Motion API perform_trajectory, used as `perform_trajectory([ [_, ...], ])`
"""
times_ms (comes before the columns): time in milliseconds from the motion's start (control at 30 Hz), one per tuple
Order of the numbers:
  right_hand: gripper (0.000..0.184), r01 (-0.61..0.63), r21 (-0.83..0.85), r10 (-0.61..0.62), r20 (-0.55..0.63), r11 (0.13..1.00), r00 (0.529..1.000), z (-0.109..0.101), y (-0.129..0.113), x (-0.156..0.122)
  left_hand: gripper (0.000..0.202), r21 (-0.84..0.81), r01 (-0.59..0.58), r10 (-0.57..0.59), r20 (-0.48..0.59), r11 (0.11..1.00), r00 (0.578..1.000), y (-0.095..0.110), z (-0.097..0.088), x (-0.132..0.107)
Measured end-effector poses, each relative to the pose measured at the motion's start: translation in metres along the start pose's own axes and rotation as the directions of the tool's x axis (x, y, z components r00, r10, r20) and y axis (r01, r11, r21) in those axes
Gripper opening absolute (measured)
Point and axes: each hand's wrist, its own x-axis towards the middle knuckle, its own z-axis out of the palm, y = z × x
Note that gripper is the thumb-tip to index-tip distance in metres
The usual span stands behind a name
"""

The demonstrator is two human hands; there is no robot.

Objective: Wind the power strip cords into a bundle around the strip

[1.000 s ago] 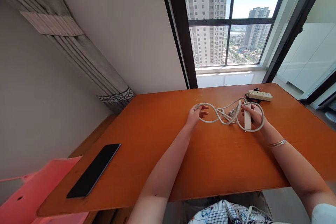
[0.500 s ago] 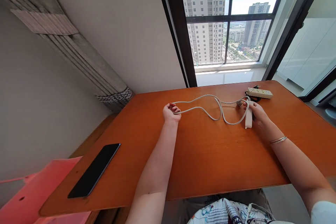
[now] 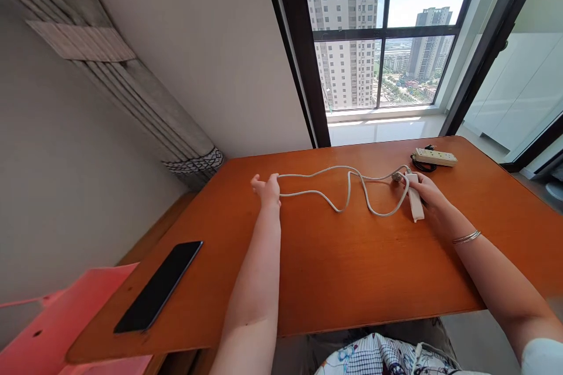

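My left hand [image 3: 267, 190] is above the middle of the table, hooked into the far bend of a white power cord [image 3: 328, 192]. Its fingers show only in part. Two lengths of the cord run from it to the right in loose waves and cross each other. At the right, my right hand [image 3: 426, 188] is closed around a white power strip [image 3: 415, 202], which lies tilted on the tabletop. The cord's grey plug [image 3: 396, 177] is beside the fingers of that hand.
A second, cream power strip [image 3: 435, 157] with a black cord lies at the table's [image 3: 352, 269] back right. A black phone [image 3: 158, 287] lies at the front left. Below the left edge is a pink chair [image 3: 83, 304]. Behind the table are a curtain and a window [image 3: 382, 33].
My left hand has moved left and turned over, drawing the cord farther out. The power strip in my right hand has tilted and shifted slightly.
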Motion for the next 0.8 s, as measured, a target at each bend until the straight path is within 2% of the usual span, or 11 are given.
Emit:
perform_trajectory([
  [67,0.056,0.002,-0.018,-0.001,0.031,1.0,1.0,0.003,0.001,-0.002,0.033,0.165,-0.03,0.051,-0.13,0.986,0.99,0.005,0.013,-0.012],
  [100,0.056,0.007,-0.032,-0.006,0.042,0.999,0.999,0.005,0.0,-0.004,0.032,0.35,-0.046,0.107,-0.157,0.936,0.982,0.009,0.022,-0.021],
  [133,0.056,0.015,-0.046,-0.013,0.047,0.999,0.999,0.008,0.0,-0.006,0.028,0.504,-0.102,0.171,-0.093,0.858,0.981,0.014,0.031,-0.031],
  [200,0.057,0.028,-0.074,-0.024,0.056,0.997,0.998,0.012,-0.002,-0.01,0.019,0.611,-0.274,0.249,0.128,0.743,0.96,0.022,0.05,-0.053],
  [267,0.058,0.03,-0.096,-0.024,0.063,0.995,0.998,0.016,-0.005,-0.014,0.009,0.592,-0.435,0.286,0.333,0.678,0.899,0.03,0.066,-0.078],
  [367,0.059,0.03,-0.109,-0.023,0.062,0.994,0.998,0.02,-0.007,-0.017,0.01,0.444,-0.651,0.367,0.57,0.615,0.735,0.04,0.083,-0.114],
  [467,0.057,0.046,-0.111,-0.039,0.062,0.993,0.997,0.022,-0.005,-0.017,0.014,0.309,-0.752,0.333,0.753,0.583,0.568,0.046,0.091,-0.146],
  [567,0.054,0.065,-0.121,-0.057,0.068,0.991,0.996,0.023,-0.004,-0.017,0.024,0.236,-0.788,0.254,0.861,0.569,0.441,0.045,0.095,-0.169],
  [667,0.056,0.085,-0.137,-0.075,0.075,0.987,0.994,0.023,-0.004,-0.018,0.011,0.205,-0.799,0.211,0.901,0.566,0.38,0.037,0.099,-0.179],
  [733,0.057,0.098,-0.158,-0.084,0.096,0.983,0.992,0.021,-0.005,-0.018,0.019,0.187,-0.792,0.188,0.916,0.582,0.355,0.034,0.1,-0.177],
  [800,0.058,0.109,-0.189,-0.086,0.126,0.976,0.988,0.017,-0.007,-0.016,0.03,0.193,-0.761,0.183,0.907,0.62,0.379,0.034,0.1,-0.171],
])
